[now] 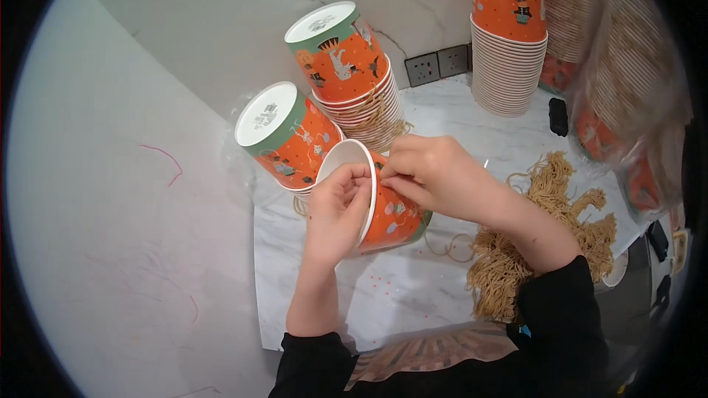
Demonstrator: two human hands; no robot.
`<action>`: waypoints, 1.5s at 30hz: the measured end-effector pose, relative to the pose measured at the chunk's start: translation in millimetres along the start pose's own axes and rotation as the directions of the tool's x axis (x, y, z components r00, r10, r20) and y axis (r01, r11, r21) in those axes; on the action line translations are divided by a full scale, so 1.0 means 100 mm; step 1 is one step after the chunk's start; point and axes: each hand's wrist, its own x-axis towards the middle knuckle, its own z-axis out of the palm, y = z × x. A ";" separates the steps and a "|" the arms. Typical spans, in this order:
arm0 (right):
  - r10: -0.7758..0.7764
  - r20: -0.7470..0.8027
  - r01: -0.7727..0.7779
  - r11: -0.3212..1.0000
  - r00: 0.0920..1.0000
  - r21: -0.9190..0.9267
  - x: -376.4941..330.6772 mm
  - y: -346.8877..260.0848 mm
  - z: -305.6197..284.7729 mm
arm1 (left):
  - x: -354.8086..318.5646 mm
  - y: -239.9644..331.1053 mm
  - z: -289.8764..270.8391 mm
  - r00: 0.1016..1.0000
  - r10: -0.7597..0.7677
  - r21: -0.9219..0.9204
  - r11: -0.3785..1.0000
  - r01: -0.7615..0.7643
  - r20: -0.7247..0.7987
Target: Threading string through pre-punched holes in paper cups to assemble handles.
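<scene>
Head view: orange paper cup with green base and white inside point(383, 203) held on its side near the middle of the white marble worktop point(413, 287), mouth turned toward the left. Left hand point(335, 210) curled over the rim, fingers pressed onto the white inner wall. Right hand point(435, 173) at the upper rim, grip pinching something small and tan there, likely a string; too small to tell for sure. Step in hand, judging by this: fixing a string at the rim. Next move calls for a steady cup and a fine pinch.

Around: two slanted stacks of like cups point(339, 66) just behind, toward the back-left corner; an upright stack point(509, 37) at the back edge; heap of tan string loops point(546, 228) by the right forearm, close enough to snag; wall sockets point(439, 65) behind.
</scene>
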 end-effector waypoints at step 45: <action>0.354 0.358 -0.500 0.528 0.864 0.687 0.08 0.25 -0.30 | 0.05 0.03 0.00 0.935 0.353 0.503 0.803 -0.321 0.033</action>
